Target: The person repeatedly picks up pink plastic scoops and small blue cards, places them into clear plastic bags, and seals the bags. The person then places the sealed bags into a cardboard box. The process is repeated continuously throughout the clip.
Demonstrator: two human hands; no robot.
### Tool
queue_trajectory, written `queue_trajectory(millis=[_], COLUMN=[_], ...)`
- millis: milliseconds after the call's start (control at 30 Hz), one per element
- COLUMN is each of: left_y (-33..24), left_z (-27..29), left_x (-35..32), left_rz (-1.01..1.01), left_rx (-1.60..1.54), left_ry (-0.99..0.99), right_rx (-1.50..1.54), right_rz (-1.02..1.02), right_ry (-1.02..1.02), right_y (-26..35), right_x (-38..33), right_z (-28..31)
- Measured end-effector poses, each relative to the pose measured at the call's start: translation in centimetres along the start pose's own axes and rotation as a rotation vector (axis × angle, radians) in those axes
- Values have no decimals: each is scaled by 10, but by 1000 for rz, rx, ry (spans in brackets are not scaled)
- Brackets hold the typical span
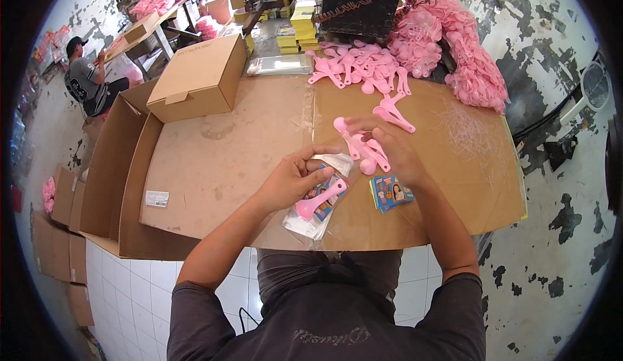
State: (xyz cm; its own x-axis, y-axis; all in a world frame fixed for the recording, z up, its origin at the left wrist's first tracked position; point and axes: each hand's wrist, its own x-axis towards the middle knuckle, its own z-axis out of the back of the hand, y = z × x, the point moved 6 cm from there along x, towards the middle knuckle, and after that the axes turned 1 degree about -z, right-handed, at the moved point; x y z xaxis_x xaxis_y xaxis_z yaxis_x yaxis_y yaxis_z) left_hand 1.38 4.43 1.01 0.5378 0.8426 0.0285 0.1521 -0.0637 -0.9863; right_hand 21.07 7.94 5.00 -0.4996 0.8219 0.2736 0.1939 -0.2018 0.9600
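Around a cardboard-covered worktop [227, 147], a peeling wall [535, 189] at the right of the frame and a seated person [85, 79] at upper left. At lower centre, a pink scoop [318, 201], handle toward the upper right, across a blue card [323, 212] on clear plastic pouches [310, 228]; inside the top pouch or merely over it, cannot tell. Left hand [292, 179] at the pouches' upper part, thumb and forefinger apart; any grip on the plastic uncertain. Right hand [391, 150] over loose scoops [367, 166] right of centre, fingers loosely spread, hold unclear. Best, in all likelihood, to steady the plastic, keep card and scoop aligned, and avoid nudging the stacked cards [392, 194]. Smooth pale-pink plastic, rounded bowl, slender round-tipped handle.
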Motion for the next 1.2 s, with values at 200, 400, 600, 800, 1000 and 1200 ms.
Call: queue_trajectory(millis=[200,400,600,800,1000,1200], left_y=[-2,-26,-45,-54,-56,-66], left_z=[-1,-11,-26,-42,-43,-49], left_x=[-3,-5,-18,-7,-9,-14], left_rz=[-13,-267,-308,-382,-240,-227], left_rx=[23,-113,388,405,320,636], left_ry=[114,75,135,-60,-124,-186], right_rx=[-415,-899,-1155,-997,-1297,-1550], right_rz=[112,562,290,269,678,760], right_ry=[157,140,148,10,-255,-131], right_y=[56,123,124,114,128,107], right_x=[5,1,-7,-15,-25,-25], right_z=[-30,-53,-55,-44,-52,-73])
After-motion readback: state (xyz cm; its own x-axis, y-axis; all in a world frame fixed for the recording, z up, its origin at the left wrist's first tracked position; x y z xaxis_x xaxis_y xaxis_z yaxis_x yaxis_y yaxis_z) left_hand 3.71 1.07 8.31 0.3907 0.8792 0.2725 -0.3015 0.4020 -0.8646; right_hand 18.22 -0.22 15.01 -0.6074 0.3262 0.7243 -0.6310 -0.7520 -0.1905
